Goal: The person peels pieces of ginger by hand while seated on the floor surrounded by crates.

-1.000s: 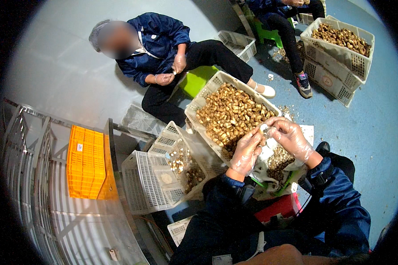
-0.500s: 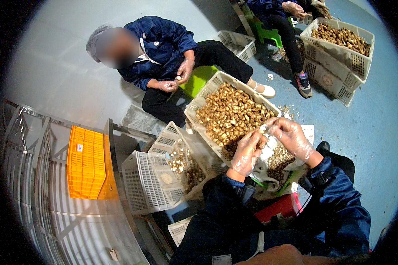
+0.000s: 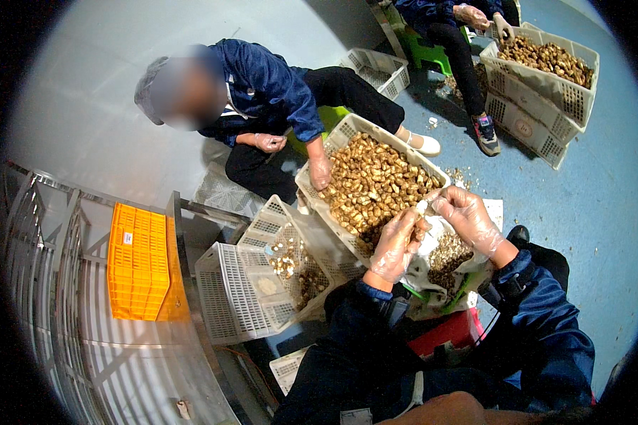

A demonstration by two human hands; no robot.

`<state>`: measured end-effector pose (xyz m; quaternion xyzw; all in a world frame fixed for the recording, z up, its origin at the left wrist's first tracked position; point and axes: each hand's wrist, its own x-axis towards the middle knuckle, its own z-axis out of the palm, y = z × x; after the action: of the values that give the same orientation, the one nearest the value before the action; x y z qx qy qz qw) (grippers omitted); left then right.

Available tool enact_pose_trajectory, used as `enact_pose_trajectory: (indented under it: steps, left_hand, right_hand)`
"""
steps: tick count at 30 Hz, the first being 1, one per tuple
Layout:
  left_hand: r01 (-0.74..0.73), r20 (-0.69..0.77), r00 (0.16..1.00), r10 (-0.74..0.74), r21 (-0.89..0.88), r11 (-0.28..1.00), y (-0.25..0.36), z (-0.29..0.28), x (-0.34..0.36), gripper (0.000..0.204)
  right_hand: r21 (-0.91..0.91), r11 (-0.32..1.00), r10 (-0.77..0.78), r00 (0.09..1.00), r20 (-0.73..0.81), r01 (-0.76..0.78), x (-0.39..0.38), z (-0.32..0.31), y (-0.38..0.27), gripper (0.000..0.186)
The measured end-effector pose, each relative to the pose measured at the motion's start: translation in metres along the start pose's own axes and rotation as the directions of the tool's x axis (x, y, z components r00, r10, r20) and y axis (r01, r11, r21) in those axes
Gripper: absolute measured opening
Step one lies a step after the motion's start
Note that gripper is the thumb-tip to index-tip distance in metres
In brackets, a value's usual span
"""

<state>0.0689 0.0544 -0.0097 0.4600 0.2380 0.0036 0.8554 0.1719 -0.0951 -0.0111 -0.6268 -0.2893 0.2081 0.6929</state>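
Observation:
My left hand (image 3: 395, 246), in a clear glove, is closed on a small white peeled piece (image 3: 422, 206) whose tip pokes out above the fingers. Close beside it, my right hand (image 3: 468, 219), also gloved, has thumb and fingers pinched together; what they hold is too small to make out. Both hands are over the right corner of a white crate (image 3: 333, 216) full of small golden-brown bulb-like pieces (image 3: 376, 177). Below them a bag-lined container (image 3: 457, 301) holds brown and pale scraps (image 3: 446, 265), partly hidden by my left hand.
A co-worker (image 3: 262, 92) sits across the crate, one hand among the brown pieces. Left of the crate, another white crate (image 3: 244, 244) holds white and brown bits. An orange crate (image 3: 138, 262) stands by a metal rack (image 3: 57, 283). Another person sits by stacked crates (image 3: 539, 131) at far right.
The co-worker opposite has leaned forward and reached one hand into the crate. My hands have barely moved; the white piece's tip shows more plainly. The far person's hand has lowered to their crate.

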Motion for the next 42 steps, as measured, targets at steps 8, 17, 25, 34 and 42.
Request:
enact_pose_trajectory:
  steps: [8, 17, 25, 34, 42]
  left_hand:
    - [-0.009, -0.035, 0.999, 0.010, 0.021, 1.000, 0.000, 0.000, -0.001, 0.029]
    - [0.026, 0.001, 1.000, -0.026, 0.039, 0.999, -0.001, -0.010, -0.003, 0.031]
    - [-0.228, 0.009, 0.974, 0.228, 0.130, 0.965, -0.001, -0.006, 0.001, 0.026]
    - [-0.096, -0.036, 0.994, 0.102, 0.137, 0.986, 0.005, -0.004, -0.008, 0.033]
    - [0.018, 0.005, 1.000, -0.018, -0.290, 0.957, 0.016, -0.025, 0.013, 0.031]
  right_hand:
    - [-0.074, 0.996, 0.052, 0.999, -0.009, -0.053, 0.000, 0.000, -0.001, 0.013]
    - [-0.155, 0.987, -0.040, 0.999, 0.027, 0.044, -0.003, -0.003, -0.004, 0.012]
    - [-0.268, 0.957, -0.091, 0.991, 0.102, 0.116, -0.010, -0.002, -0.019, 0.015]
    - [-0.181, 0.983, 0.000, 0.999, 0.053, 0.010, -0.013, -0.001, -0.002, 0.022]
    - [-0.091, 0.990, 0.101, 0.988, -0.114, -0.112, -0.008, -0.019, 0.026, 0.021]
